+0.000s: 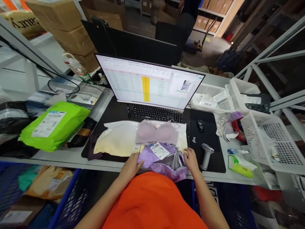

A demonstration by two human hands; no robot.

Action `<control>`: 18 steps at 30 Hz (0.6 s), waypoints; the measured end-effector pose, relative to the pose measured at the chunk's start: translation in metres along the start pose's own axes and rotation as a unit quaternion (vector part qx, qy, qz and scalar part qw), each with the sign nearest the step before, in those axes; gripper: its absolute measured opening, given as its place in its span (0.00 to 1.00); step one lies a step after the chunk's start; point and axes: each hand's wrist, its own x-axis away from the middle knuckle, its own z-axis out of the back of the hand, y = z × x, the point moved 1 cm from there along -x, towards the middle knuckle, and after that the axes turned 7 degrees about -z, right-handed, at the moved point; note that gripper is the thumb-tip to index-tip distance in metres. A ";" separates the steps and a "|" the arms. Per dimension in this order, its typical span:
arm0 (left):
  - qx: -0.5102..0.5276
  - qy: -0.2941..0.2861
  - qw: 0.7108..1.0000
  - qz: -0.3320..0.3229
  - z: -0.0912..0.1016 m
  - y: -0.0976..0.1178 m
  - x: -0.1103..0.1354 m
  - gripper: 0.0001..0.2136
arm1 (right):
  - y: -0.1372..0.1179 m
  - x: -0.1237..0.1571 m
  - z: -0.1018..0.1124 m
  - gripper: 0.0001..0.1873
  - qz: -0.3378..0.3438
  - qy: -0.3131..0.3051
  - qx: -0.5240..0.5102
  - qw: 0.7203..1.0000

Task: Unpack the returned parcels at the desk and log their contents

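A purple plastic mailing bag [146, 157], crumpled, with a white shipping label and a grey inner side showing, lies at the front edge of the desk. My left hand [131, 165] grips its left edge, the fingertips partly hidden. On the opposite edge, my right hand [191, 160] pinches the plastic between thumb and fingers. Just beyond the bag, a pale mauve bra [156, 133] rests cups up, its band partly covered by the purple plastic. Beneath the bra is a flat white and cream plastic bag [116, 140].
Behind stand a keyboard [152, 112] and a monitor [154, 84] showing a spreadsheet. To the right are a mouse [200, 125], a barcode scanner [206, 155] and white baskets [274, 141]. A bright green parcel [56, 125] lies left; a blue crate [68, 197] sits below.
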 end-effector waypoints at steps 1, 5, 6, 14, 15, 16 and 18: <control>0.005 -0.003 1.000 0.005 -0.001 0.004 0.001 0.25 | -0.001 0.002 -0.001 0.19 0.002 -0.006 0.003 1.000; 0.049 0.005 0.998 0.028 -0.005 0.011 0.007 0.27 | -0.006 0.008 0.000 0.18 0.021 -0.012 0.028 0.999; 0.062 0.010 0.998 0.032 -0.006 0.011 0.010 0.27 | -0.006 0.007 0.001 0.18 0.028 -0.013 0.036 0.999; 0.088 0.059 0.988 0.112 -0.020 -0.008 0.041 0.25 | 0.005 -0.079 0.019 0.20 0.046 0.077 0.046 0.995; 0.077 0.062 0.987 0.124 -0.022 -0.011 0.045 0.24 | 0.009 -0.096 0.023 0.22 0.033 0.103 0.044 0.993; 0.062 0.061 0.987 0.134 -0.024 -0.014 0.050 0.23 | 0.014 -0.113 0.028 0.23 0.017 0.129 0.042 0.991; 0.031 0.042 0.987 0.149 -0.027 -0.019 0.058 0.20 | 0.026 -0.143 0.035 0.27 -0.022 0.182 0.039 0.982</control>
